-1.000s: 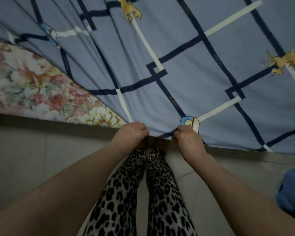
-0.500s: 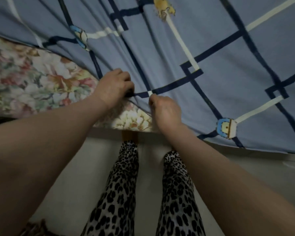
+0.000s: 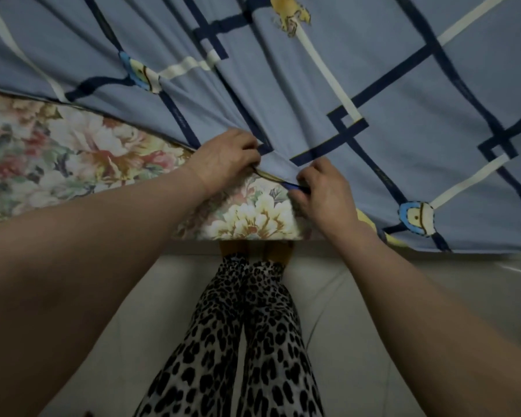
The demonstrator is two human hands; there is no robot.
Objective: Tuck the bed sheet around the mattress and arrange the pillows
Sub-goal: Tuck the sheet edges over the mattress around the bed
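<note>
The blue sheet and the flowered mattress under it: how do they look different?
The sheet is plain blue crossed by navy and cream stripes; the mattress is covered in crowded pink and cream flowers. The sheet is creased near the hands; the mattress surface lies flat. Both are fabric, meeting where the left hand and right hand grip the sheet's edge.

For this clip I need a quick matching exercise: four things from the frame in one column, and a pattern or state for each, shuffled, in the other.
Column 1:
1. bed sheet
2. mattress
3. trousers
4. left hand

Column 2:
A. leopard print
B. closed on the sheet's edge
C. blue with navy and cream stripes
D. floral fabric, partly uncovered

Pairs: 1-C, 2-D, 3-A, 4-B. The right hand pinches the same edge.
</note>
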